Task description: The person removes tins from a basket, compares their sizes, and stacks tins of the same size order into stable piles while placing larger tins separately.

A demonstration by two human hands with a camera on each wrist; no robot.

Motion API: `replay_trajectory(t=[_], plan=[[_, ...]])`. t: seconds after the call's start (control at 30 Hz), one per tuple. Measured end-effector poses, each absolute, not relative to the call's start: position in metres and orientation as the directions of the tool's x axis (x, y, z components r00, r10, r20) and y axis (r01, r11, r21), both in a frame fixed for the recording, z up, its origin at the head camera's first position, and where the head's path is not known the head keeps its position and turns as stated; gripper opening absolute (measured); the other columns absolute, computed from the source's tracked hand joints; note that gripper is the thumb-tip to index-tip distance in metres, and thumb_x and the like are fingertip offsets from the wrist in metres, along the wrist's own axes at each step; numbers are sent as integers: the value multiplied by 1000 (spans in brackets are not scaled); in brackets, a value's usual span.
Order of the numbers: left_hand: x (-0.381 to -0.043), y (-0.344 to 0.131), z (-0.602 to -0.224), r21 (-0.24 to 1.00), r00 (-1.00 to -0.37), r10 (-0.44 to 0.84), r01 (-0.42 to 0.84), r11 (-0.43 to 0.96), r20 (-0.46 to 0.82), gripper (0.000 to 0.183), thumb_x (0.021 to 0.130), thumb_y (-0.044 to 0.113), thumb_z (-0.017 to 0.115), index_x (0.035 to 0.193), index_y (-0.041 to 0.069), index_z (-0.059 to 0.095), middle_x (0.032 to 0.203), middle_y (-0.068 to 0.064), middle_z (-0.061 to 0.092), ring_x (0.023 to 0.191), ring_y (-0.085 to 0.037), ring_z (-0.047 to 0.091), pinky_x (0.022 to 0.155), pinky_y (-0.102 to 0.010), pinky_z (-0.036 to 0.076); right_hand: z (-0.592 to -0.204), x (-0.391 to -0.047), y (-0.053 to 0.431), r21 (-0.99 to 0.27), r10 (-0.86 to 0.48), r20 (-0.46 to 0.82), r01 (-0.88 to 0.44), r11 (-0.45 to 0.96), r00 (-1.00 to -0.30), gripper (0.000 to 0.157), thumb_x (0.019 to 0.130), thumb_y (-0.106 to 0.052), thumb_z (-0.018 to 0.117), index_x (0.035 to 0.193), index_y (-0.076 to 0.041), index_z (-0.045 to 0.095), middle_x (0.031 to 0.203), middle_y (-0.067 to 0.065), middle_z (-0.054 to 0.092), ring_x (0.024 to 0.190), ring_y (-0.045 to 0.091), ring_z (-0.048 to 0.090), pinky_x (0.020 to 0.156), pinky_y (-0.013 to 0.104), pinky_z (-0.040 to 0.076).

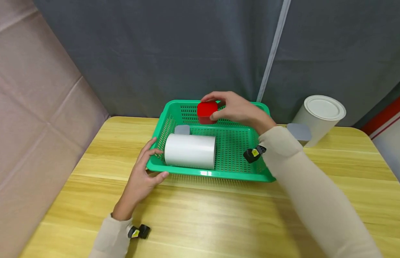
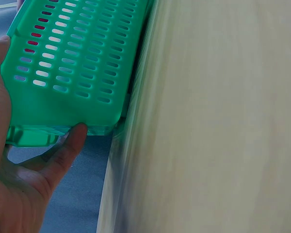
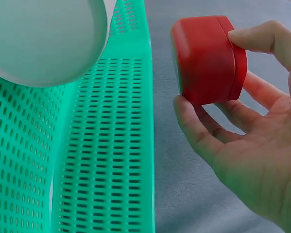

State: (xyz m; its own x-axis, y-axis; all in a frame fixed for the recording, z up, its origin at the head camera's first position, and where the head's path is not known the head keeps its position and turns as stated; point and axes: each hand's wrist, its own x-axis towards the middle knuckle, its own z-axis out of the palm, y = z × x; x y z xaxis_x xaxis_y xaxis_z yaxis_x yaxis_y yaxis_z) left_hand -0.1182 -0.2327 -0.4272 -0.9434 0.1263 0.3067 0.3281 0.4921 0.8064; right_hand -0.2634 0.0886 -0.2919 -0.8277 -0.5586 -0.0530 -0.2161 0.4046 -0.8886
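Observation:
My right hand [image 1: 236, 108] pinches a small red box with rounded corners [image 1: 206, 114] between thumb and fingers. It holds the box above the back part of a green perforated plastic basket [image 1: 232, 175]. In the right wrist view, the thumb lies on one face of the red box [image 3: 206, 60] and the fingers on the opposite side. My left hand [image 1: 140, 181] grips the basket's near left corner, thumb along the front and fingers over the left rim. Inside the basket, a white cylindrical canister [image 1: 190, 151] lies on its side, with a small grey-topped container [image 1: 182, 129] behind it.
To the right of the basket, a tall white canister with a lid [image 1: 325, 108] stands on the wooden table [image 1: 206, 218]. A grey-lidded container [image 1: 298, 132] is beside it, partly behind the right sleeve. A dark grey curtain [image 1: 161, 50] hangs along the table's back edge.

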Motion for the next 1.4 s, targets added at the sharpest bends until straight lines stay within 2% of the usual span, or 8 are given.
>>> replay_trajectory(t=[0.17, 0.27, 0.37, 0.47, 0.73, 1.0, 1.27, 1.4], plan=[[-119, -234, -427, 800, -944, 126, 326, 504, 306, 55, 84, 4, 86, 131, 10, 59, 173, 7, 24, 162, -32, 18, 113, -64, 39, -288, -257, 101, -862, -544, -37, -248, 441, -838, 54, 89, -5, 64, 142, -14, 61, 141, 9, 58, 121, 34, 54, 95, 48, 57], [-119, -234, -427, 793, -946, 125, 320, 518, 300, 56, 84, 5, 86, 132, 11, 58, 173, 9, 24, 162, -31, 19, 115, -45, 42, -287, -253, 111, -853, -532, -29, -256, 455, -846, 54, 89, -6, 64, 142, -14, 60, 141, 9, 58, 122, 33, 53, 92, 45, 57], [-118, -234, -427, 793, -947, 123, 316, 521, 297, 58, 83, 5, 87, 133, 9, 58, 173, 10, 24, 161, -31, 19, 107, -21, 43, -286, -248, 123, -855, -522, -26, -252, 453, -852, 54, 90, -4, 62, 143, -13, 60, 140, 10, 59, 122, 32, 53, 89, 39, 57], [-118, -235, -427, 799, -947, 124, 317, 511, 297, 58, 83, 3, 87, 133, 8, 58, 173, 10, 23, 161, -33, 19, 99, -11, 43, -285, -242, 135, -851, -513, -16, -258, 457, -859, 54, 90, -3, 61, 143, -12, 59, 139, 12, 60, 121, 32, 53, 86, 36, 56], [-118, -235, -427, 800, -944, 126, 324, 504, 304, 57, 83, 2, 86, 133, 6, 58, 174, 8, 23, 161, -35, 19, 98, -10, 44, -275, -227, 174, -802, -456, -6, -268, 533, -890, 55, 94, -8, 64, 148, -17, 56, 144, 9, 58, 126, 30, 50, 90, 37, 54], [-118, -234, -428, 803, -943, 129, 329, 496, 306, 58, 83, 3, 86, 133, 10, 58, 174, 9, 23, 161, -34, 19, 96, -11, 46, -277, -216, 221, -761, -363, -23, -219, 611, -932, 54, 99, -13, 66, 151, -24, 53, 141, 1, 58, 123, 20, 47, 86, 21, 51], [-118, -235, -428, 801, -941, 128, 334, 497, 313, 56, 84, 2, 86, 132, 8, 58, 173, 8, 24, 160, -36, 21, 94, -11, 47, -285, -209, 257, -713, -308, -19, -203, 671, -951, 53, 100, -15, 66, 150, -30, 54, 131, -7, 61, 116, 14, 53, 83, 19, 48], [-119, -235, -429, 801, -942, 123, 329, 500, 311, 57, 84, 3, 86, 132, 10, 58, 173, 9, 24, 160, -35, 20, 97, -10, 44, -292, -207, 274, -735, -309, -6, -205, 646, -951, 53, 101, -11, 64, 150, -26, 54, 133, -11, 57, 117, 12, 53, 83, 17, 50]])
